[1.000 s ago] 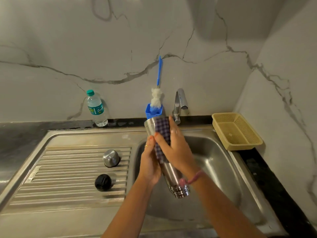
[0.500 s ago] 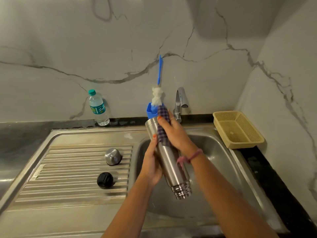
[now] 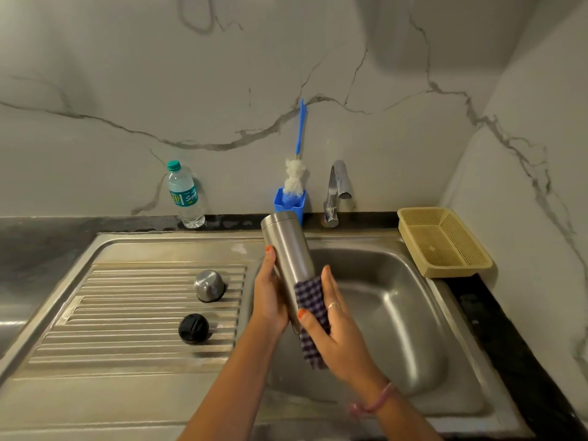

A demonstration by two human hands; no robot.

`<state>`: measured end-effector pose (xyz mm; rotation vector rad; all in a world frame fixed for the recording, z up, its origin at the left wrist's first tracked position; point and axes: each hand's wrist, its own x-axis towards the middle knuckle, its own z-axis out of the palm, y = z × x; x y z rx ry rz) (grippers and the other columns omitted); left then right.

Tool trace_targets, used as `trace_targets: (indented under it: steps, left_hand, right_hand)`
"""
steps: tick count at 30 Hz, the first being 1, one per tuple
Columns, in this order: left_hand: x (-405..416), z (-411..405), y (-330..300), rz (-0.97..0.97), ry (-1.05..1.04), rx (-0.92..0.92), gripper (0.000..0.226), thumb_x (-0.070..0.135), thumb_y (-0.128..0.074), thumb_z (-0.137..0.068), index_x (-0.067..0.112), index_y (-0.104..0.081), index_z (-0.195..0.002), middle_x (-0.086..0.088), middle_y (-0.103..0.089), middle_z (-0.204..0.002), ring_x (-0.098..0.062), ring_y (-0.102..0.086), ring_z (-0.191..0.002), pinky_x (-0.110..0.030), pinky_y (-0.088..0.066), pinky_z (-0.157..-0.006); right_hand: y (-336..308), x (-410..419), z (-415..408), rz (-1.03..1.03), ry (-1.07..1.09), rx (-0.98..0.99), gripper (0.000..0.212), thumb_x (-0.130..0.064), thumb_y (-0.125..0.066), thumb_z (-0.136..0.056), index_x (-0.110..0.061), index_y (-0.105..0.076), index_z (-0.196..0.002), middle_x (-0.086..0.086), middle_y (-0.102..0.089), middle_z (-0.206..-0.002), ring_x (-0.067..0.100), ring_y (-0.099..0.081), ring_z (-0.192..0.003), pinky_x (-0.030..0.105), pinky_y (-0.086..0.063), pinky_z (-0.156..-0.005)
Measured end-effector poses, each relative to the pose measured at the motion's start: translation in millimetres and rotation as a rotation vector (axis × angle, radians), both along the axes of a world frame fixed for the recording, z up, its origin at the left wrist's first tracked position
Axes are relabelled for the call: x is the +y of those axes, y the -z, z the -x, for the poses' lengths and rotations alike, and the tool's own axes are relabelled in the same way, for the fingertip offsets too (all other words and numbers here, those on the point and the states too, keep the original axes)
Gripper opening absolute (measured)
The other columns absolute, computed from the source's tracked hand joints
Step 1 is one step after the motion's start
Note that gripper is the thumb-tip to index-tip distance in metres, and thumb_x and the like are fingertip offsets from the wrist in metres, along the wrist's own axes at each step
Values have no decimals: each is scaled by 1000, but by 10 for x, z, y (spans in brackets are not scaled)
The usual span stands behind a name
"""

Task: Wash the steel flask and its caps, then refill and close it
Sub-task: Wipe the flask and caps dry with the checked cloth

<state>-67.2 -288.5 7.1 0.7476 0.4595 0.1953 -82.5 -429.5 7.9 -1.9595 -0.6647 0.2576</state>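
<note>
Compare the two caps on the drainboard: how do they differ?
The steel cap is shiny bare metal; the black cap is dark and matte. The steel cap stands taller, dome-shaped, seemingly rim down; the black cap sits lower and flatter. The steel cap lies farther from the camera, the black cap nearer. Both are round, rest apart on the ribbed drainboard left of the basin, and neither hand touches them.

The steel flask's [image 3: 288, 249] near end is hiding under a checked cloth [image 3: 310, 316] and the right hand [image 3: 340, 332]. Both forearms are running off the near edge. The far water bottle's [image 3: 184, 195] label print is too small to read.
</note>
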Motion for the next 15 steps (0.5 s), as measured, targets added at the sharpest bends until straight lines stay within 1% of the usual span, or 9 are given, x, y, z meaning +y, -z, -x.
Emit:
trace_targets:
  steps: [2, 3, 4, 5, 7, 8, 12, 14, 15]
  left_hand:
    - [-47, 11, -35, 18, 62, -16, 65, 61, -52, -89, 13, -56, -133, -21, -67, -120, -34, -66, -108, -47, -53, -94]
    - [-84, 26, -52, 22, 92, -11, 62, 61, -48, -91, 14, -59, -130, -21, -68, -119, -33, -67, -105, -47, -53, -94]
    - [-124, 37, -56, 21, 124, -5, 61, 60, -46, -93, 14, -61, -129, -20, -69, -119, -33, -68, -103, -46, -53, -93]
    - [-173, 48, -48, 17, 151, 2, 61, 61, -46, -92, 15, -61, -129, -20, -69, -119, -32, -68, -101, -46, -54, -92]
    - [-255, 53, -27, -5, 184, 20, 63, 62, -50, -88, 16, -60, -130, -19, -69, -119, -31, -68, -102, -46, -54, -92]
    - [-275, 51, -24, -18, 189, 33, 64, 62, -52, -86, 16, -60, -130, -18, -69, -119, -32, -68, -103, -47, -53, -93]
    - [-251, 26, -41, -22, 172, 4, 60, 57, -57, -85, 15, -60, -128, -19, -69, -119, -31, -69, -99, -45, -56, -88]
    - [-203, 25, -31, 5, 143, -8, 60, 56, -59, -84, 15, -61, -128, -20, -69, -118, -31, -69, -99, -46, -56, -88]
    - [-173, 22, -27, 33, 123, -17, 61, 57, -60, -84, 15, -61, -129, -19, -69, -117, -32, -69, -100, -47, -54, -90]
  right_hand:
    - [-162, 134, -149, -43, 58, 84, 79, -54, -44, -90, -36, 3, -151, -10, -22, -155, 6, -40, -131, 21, -42, -99]
    - [-237, 227, -290, -58, 81, 96, 76, -51, -44, -93, -33, 0, -152, -7, -33, -149, 7, -49, -122, 18, -46, -92]
    - [-333, 318, -445, -64, 101, 82, 74, -49, -44, -94, -30, -3, -153, -5, -42, -142, 8, -55, -113, 16, -47, -86]
    - [-418, 401, -610, -66, 117, 61, 72, -50, -44, -95, -27, -8, -153, -2, -46, -140, 10, -57, -109, 18, -48, -86]
    - [-588, 534, -894, -59, 124, 71, 72, -53, -44, -94, -24, -13, -153, 2, -46, -142, 15, -55, -114, 30, -47, -96]
    - [-664, 577, -977, -52, 115, 96, 71, -52, -45, -94, -24, -14, -152, 1, -45, -142, 14, -54, -114, 31, -45, -98]
    - [-709, 547, -931, -137, 76, 131, 57, -42, -47, -96, -25, -26, -146, 2, -51, -133, 7, -54, -102, 26, -46, -93]
    - [-550, 401, -709, -172, 46, 151, 58, -42, -49, -96, -29, -24, -147, -2, -52, -132, 1, -56, -102, 17, -48, -88]
    - [-436, 313, -561, -151, 29, 139, 61, -46, -49, -94, -33, -22, -148, -4, -50, -134, 0, -56, -105, 16, -49, -87]
